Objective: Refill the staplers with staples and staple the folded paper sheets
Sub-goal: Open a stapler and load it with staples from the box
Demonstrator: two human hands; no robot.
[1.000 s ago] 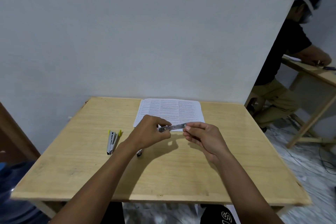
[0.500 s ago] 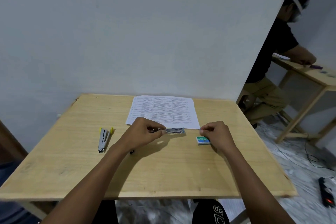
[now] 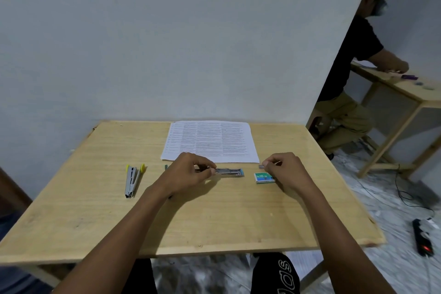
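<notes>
My left hand (image 3: 191,172) grips one end of a blue-tipped stapler (image 3: 229,172) that lies opened on the wooden table (image 3: 214,222), its metal staple channel facing up. My right hand (image 3: 284,169) pinches a small strip of staples (image 3: 262,166) just above a green staple box (image 3: 264,177). A printed paper sheet (image 3: 210,142) lies flat behind both hands near the wall. A second stapler with yellow ends (image 3: 132,180) lies open at the left of the table, untouched.
A white wall stands right behind the table. To the right, another person (image 3: 353,74) sits at a second wooden table (image 3: 405,88). A black power strip (image 3: 422,237) and cables lie on the floor at the right.
My right hand left the stapler, moved right to the green staple box and now pinches a strip of staples. My left hand lowered the stapler to the table.
</notes>
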